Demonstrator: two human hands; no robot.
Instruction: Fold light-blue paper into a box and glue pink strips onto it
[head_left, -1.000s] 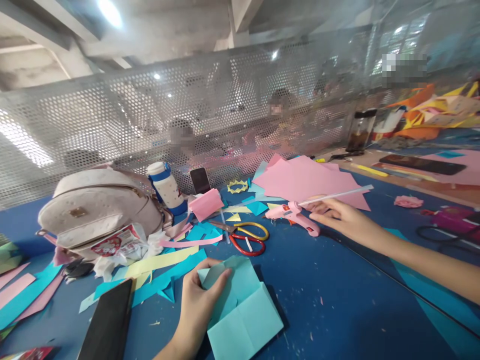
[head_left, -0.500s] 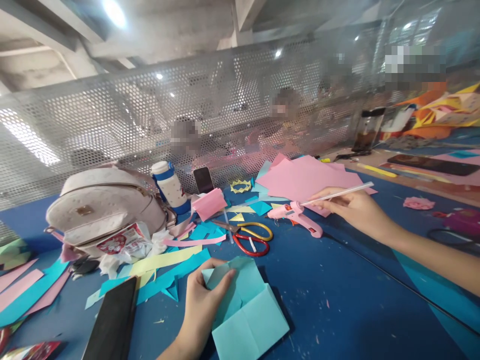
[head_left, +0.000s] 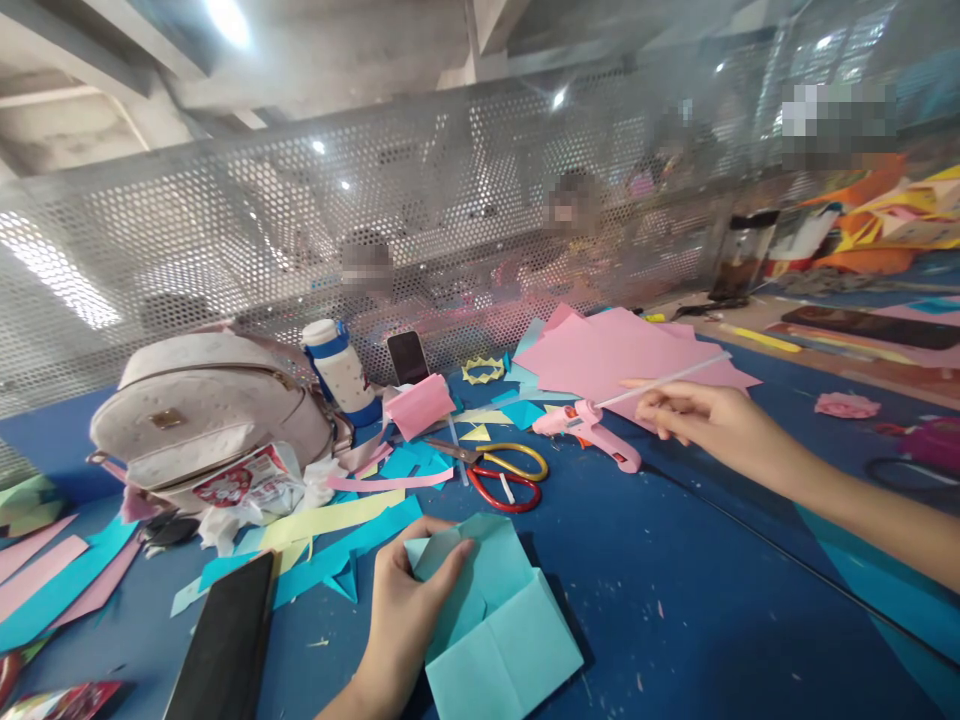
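My left hand (head_left: pixel 405 610) rests near the table's front edge, thumb and fingers closed on a folded teal paper piece (head_left: pixel 495 625) that lies on the blue table (head_left: pixel 675 560). My right hand (head_left: pixel 701 420) reaches out to the right of a pink glue gun (head_left: pixel 592 430) and pinches the clear glue stick (head_left: pixel 667 378) that pokes out of the gun's back. The gun lies on the table beside a stack of pink paper (head_left: pixel 622 350).
Red and yellow scissors (head_left: pixel 499 475) lie between my hands. A pale backpack (head_left: pixel 202 410), a white-and-blue bottle (head_left: pixel 337 375), a propped phone (head_left: pixel 409 355), paper scraps (head_left: pixel 330 520) and a dark phone (head_left: pixel 221 650) crowd the left. A perforated metal screen (head_left: pixel 300 230) runs behind, people beyond it.
My right hand has shifted slightly along the glue stick, which has tilted a little. The left hand stays on the teal paper.
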